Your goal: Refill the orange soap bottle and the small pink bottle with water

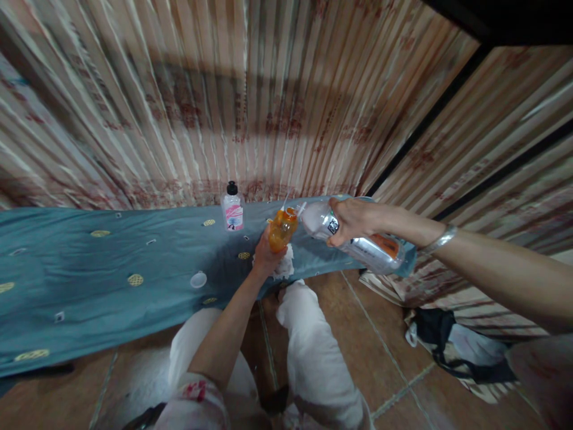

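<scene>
My left hand (265, 255) grips a small orange bottle (283, 229) from below, holding it upright over the blue cloth-covered table (111, 269). A crumpled white tissue (285, 267) lies under that hand. My right hand (351, 221) holds a large clear plastic bottle (358, 239) tilted on its side, its mouth right next to the top of the orange bottle. A thin stream or straw shows at the orange bottle's opening. A metal bangle (441, 240) circles my right wrist.
A small clear bottle with a black cap and pink label (232, 207) stands at the table's back edge. A white cap (198, 279) lies on the cloth. Patterned curtains hang behind. A black bag (452, 343) lies on the tiled floor at right. My white-trousered knees are below.
</scene>
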The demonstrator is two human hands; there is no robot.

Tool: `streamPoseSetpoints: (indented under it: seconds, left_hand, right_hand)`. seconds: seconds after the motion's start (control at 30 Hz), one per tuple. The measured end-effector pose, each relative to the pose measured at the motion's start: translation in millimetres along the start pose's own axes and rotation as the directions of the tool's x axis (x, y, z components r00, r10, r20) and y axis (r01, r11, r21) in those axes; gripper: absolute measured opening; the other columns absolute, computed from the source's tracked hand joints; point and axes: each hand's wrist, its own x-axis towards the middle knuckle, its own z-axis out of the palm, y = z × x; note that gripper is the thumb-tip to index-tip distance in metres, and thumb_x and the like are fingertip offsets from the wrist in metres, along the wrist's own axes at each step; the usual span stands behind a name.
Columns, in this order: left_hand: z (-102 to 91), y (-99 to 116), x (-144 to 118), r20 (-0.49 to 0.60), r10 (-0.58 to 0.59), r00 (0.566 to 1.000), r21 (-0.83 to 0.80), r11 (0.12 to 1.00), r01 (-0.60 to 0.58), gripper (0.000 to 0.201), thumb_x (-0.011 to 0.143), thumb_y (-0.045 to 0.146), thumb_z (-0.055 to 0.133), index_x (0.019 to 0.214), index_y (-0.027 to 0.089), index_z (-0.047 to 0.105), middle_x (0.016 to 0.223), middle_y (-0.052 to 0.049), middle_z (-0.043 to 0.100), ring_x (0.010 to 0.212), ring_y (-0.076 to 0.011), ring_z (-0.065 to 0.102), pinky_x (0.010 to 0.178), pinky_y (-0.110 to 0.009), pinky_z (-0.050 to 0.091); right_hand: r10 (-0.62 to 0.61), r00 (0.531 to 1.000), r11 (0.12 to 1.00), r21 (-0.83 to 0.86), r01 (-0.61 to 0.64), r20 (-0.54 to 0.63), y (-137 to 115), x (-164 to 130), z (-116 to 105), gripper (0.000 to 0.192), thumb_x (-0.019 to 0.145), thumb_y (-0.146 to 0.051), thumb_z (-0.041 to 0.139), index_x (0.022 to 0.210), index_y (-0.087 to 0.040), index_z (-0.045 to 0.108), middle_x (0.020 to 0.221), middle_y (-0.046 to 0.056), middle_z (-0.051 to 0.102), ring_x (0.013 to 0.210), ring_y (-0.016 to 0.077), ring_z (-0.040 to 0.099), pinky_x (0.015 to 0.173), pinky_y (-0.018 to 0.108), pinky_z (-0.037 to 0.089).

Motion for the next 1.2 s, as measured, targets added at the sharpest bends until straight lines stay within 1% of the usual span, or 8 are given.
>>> streamPoseSetpoints:
  seconds: [0.13, 0.37, 0.6, 0.7, 0.83, 1.0, 1.2]
  left_hand:
    - [2.3, -5.1, 0.1, -0.008, 0.012, 1.000, -0.001, 1.000, -0.012, 0.083, 0.067, 0.020, 0.076, 0.144, 0.022, 0.045, 0.138, -0.010, 0.064, 0.126, -0.0276, 0.063, 0.111, -0.042, 0.051]
    - [3.9, -8.6, 0.3, -0.028, 0.036, 0.999, -0.046, 0.998, -0.037, 0.083, 0.066, 0.020, 0.077, 0.143, 0.024, 0.046, 0.138, -0.009, 0.064, 0.127, -0.0285, 0.062, 0.113, -0.047, 0.050]
    - [3.4, -8.5, 2.2, -0.013, 0.008, 1.000, -0.035, 0.999, -0.008, 0.082, 0.065, 0.020, 0.077, 0.141, 0.021, 0.046, 0.135, -0.012, 0.065, 0.124, -0.0298, 0.064, 0.110, -0.049, 0.052]
    - [3.4, -8.0, 2.1, -0.016, 0.011, 1.000, -0.034, 0.999, -0.012, 0.082, 0.065, 0.020, 0.077, 0.141, 0.021, 0.046, 0.135, -0.011, 0.066, 0.123, -0.0295, 0.064, 0.110, -0.050, 0.052]
    - [3.1, -7.6, 1.3, -0.021, 0.010, 1.000, -0.033, 0.999, -0.011, 0.082, 0.066, 0.021, 0.077, 0.142, 0.023, 0.045, 0.137, -0.010, 0.065, 0.125, -0.0291, 0.063, 0.111, -0.047, 0.051]
    - [2.1, -6.6, 2.2, -0.010, 0.017, 1.000, -0.024, 1.000, -0.017, 0.080, 0.067, 0.023, 0.077, 0.140, 0.020, 0.045, 0.136, -0.012, 0.065, 0.125, -0.0293, 0.064, 0.111, -0.046, 0.051]
    - [1.5, -4.7, 2.2, -0.037, 0.040, 0.999, 0.016, 0.999, -0.039, 0.076, 0.067, 0.022, 0.076, 0.137, 0.021, 0.048, 0.132, -0.010, 0.067, 0.121, -0.0282, 0.066, 0.109, -0.044, 0.053]
  right_hand:
    - [0.001, 1.000, 1.000, 0.000, -0.001, 0.006, -0.6, 0.2, -0.3, 0.078, 0.070, -0.058, 0.076, 0.123, -0.004, 0.061, 0.094, 0.015, 0.077, 0.080, 0.0269, 0.072, 0.056, 0.028, 0.040]
    - [0.013, 1.000, 1.000, -0.005, -0.013, 0.009, -2.9, -0.9, -1.8, 0.077, 0.070, -0.056, 0.077, 0.123, -0.003, 0.061, 0.096, 0.017, 0.076, 0.081, 0.0275, 0.072, 0.056, 0.029, 0.040]
    - [0.026, 0.999, 1.000, -0.017, -0.026, 0.026, -6.3, -3.6, -5.3, 0.075, 0.072, -0.055, 0.078, 0.123, -0.002, 0.061, 0.097, 0.017, 0.076, 0.083, 0.0280, 0.072, 0.056, 0.029, 0.040]
    - [0.025, 0.999, 0.999, -0.028, -0.025, 0.027, -5.8, -3.3, -5.2, 0.076, 0.073, -0.056, 0.077, 0.124, -0.002, 0.060, 0.098, 0.017, 0.076, 0.085, 0.0279, 0.072, 0.057, 0.028, 0.040]
    - [0.015, 1.000, 1.000, -0.021, -0.015, 0.024, -3.9, -2.1, -3.6, 0.076, 0.073, -0.057, 0.077, 0.124, -0.003, 0.060, 0.097, 0.016, 0.076, 0.083, 0.0274, 0.072, 0.057, 0.028, 0.041]
    - [0.011, 1.000, 1.000, -0.005, -0.011, 0.013, -4.7, -2.0, -5.0, 0.073, 0.072, -0.055, 0.078, 0.122, -0.004, 0.062, 0.098, 0.016, 0.076, 0.084, 0.0273, 0.072, 0.057, 0.028, 0.041]
    - [0.008, 1.000, 1.000, -0.007, -0.008, 0.009, -6.6, -2.4, -9.3, 0.076, 0.070, -0.056, 0.078, 0.123, -0.003, 0.062, 0.096, 0.015, 0.077, 0.081, 0.0260, 0.072, 0.056, 0.028, 0.041]
